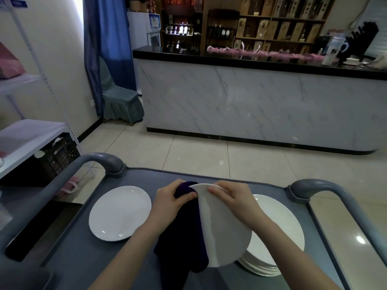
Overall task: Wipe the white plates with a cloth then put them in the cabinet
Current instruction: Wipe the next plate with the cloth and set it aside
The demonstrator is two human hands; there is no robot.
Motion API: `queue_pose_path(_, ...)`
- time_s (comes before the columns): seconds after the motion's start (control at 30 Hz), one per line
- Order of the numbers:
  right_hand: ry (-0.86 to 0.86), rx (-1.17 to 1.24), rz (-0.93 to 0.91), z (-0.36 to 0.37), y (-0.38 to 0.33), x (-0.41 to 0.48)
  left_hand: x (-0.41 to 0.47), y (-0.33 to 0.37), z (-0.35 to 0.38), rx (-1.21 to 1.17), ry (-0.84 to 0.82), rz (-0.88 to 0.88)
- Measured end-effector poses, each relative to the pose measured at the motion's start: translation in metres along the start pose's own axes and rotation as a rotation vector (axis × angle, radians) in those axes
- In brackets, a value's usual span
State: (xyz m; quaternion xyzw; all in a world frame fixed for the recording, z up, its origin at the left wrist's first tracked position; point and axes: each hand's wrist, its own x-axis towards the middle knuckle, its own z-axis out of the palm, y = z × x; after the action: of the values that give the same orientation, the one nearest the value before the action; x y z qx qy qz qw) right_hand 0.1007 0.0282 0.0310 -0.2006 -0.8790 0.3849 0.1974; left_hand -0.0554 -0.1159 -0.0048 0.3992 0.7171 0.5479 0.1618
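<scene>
Left hand (pixel 171 198) grips cloth (pixel 186 237), right hand (pixel 232 198) grips plate (pixel 227 239)

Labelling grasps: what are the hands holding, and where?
Right hand holds a tilted white plate by its top rim. Left hand grips the dark purple cloth near its top end, against that rim.

Dim indoor light fills the room, while daylight blooms white beside the blue curtain (pixel 109 28) at upper left. Glare spots shine on the floor tiles (pixel 360 239) and the left plate (pixel 120 213). Wide-angle distortion bends the edges, and the far shelves (pixel 282 24) look soft.
</scene>
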Motion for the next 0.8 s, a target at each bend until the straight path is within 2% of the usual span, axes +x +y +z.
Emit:
queue_pose_path(0.13,0.242,0.205,0.123,0.008,0.005,-0.012,0.001,-0.007,-0.003,-0.079,0.132,-0.043)
queue_pose_path(0.2,0.403,0.375,0.242,0.012,0.006,-0.017,-0.005,-0.015,-0.001,-0.209,0.206,-0.164)
queue_pose_path(0.27,0.484,0.491,0.329,0.013,0.007,-0.019,-0.013,-0.023,0.003,-0.364,0.218,-0.306)
queue_pose_path(0.37,0.413,0.397,0.303,0.009,0.01,-0.017,-0.019,-0.03,0.005,-0.378,0.202,-0.342)
queue_pose_path(0.5,0.335,0.263,0.196,-0.007,0.007,-0.01,-0.012,-0.019,0.001,-0.267,0.176,-0.235)
queue_pose_path(0.67,0.035,0.073,0.061,-0.005,-0.003,-0.005,0.007,0.006,-0.003,-0.016,-0.038,-0.015)
queue_pose_path(0.73,0.022,0.074,0.054,-0.004,-0.004,-0.004,0.009,0.008,0.002,-0.005,-0.053,-0.022)
queue_pose_path(0.8,0.081,0.112,0.068,-0.005,-0.003,-0.005,0.008,0.005,0.003,-0.042,0.002,-0.037)
